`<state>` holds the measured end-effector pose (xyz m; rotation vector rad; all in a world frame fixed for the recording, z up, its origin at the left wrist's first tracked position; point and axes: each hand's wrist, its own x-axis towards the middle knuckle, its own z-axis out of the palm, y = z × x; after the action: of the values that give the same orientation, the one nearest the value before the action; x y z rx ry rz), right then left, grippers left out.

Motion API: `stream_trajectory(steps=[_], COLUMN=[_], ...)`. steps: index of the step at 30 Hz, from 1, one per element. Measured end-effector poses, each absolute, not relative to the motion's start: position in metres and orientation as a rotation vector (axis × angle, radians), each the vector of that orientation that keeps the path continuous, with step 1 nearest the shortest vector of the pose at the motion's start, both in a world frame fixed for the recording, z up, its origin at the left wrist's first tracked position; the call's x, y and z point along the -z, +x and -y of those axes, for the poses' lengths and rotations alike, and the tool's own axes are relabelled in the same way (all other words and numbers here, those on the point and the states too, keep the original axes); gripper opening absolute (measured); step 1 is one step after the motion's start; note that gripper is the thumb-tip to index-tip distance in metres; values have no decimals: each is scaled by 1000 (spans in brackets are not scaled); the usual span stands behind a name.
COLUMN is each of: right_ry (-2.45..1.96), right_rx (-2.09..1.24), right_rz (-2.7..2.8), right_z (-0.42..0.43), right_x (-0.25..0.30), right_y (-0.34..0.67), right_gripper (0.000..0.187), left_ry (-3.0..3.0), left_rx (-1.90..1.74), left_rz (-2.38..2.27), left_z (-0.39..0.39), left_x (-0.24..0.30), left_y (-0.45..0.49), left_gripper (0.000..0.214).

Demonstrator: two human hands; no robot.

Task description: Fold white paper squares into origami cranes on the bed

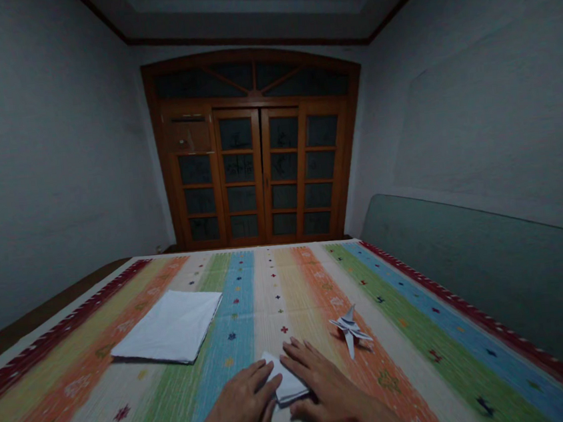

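A small folded piece of white paper [288, 386] lies on the striped tablecloth in front of me, with layered edges at its near side. My left hand [244, 403] is at its left edge, thumb and fingertips closed on the paper. From the right, my right hand [324, 384] grips it too, fingers over the far right edge and thumb by the near corner. Parts of the paper are hidden under the fingers. Just beyond my right hand stands a folded paper figure [350, 330] with pointed, star-like arms.
A stack of white paper sheets [170, 327] lies to the left on the multicoloured tablecloth [146, 413]. A greenish padded backrest or board [469, 272] runs along the right side. Wooden doors with glass panes [263, 172] stand beyond the table's far edge.
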<state>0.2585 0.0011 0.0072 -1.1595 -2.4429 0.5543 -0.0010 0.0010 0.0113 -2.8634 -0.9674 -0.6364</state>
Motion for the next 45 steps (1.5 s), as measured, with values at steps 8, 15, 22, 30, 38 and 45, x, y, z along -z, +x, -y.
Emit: stream_trajectory(steps=[8, 15, 22, 30, 38, 45], right_ry=[-1154, -1146, -1156, -1147, -1142, -1030], right_rx=[-354, -234, -201, -464, -428, -429], right_rz=[2318, 2302, 2022, 1721, 1864, 2016], right_z=[7, 10, 4, 5, 6, 6], right_x=[-11, -5, 3, 13, 16, 9], right_y=[235, 230, 230, 220, 219, 222], right_gripper=[30, 39, 65, 75, 54, 57], left_ry=[-2778, -2707, -2619, -2665, -2590, -2711], left_rx=[680, 564, 788, 1414, 1622, 1442], left_rz=[1027, 1163, 1243, 1401, 1685, 1479], left_z=[6, 7, -2, 2, 0, 5], left_x=[-9, -11, -4, -18, -20, -14], left_y=[14, 26, 16, 22, 25, 21], left_gripper=[54, 44, 53, 41, 41, 67])
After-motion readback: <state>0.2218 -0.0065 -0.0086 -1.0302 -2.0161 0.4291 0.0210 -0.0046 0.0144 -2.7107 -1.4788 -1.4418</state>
